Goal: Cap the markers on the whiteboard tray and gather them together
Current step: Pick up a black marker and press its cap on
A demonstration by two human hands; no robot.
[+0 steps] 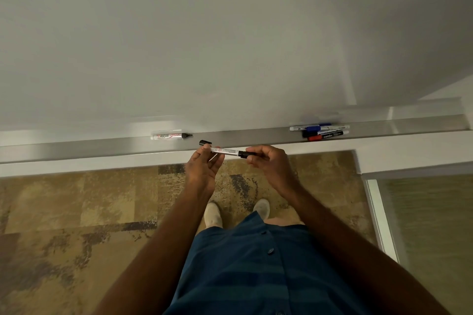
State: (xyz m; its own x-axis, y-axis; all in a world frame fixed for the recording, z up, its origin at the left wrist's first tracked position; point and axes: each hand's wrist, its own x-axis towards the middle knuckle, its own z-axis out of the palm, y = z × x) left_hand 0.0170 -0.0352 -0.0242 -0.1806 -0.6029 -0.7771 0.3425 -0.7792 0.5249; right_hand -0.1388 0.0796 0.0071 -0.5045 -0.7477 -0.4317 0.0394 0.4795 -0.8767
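Head view: person stands facing a whiteboard [204, 46] w/ a grey tray [256, 139] running across its bottom edge. Both hands are just in front of the tray, at center. Left hand [202, 170], fingers curled, pinches the white barrel of a marker [226, 151] between thumb and fingertips. Right hand [268, 163], fingers closed, grips the marker's black end at 3 o'clock; can't tell if cap is fully seated. A loose black cap [205, 143] lies on the tray just above the left hand. Uncapped marker [170, 135] lies at 9 o'clock. Gathered markers [321, 132] lie at 2 o'clock, touching one another.
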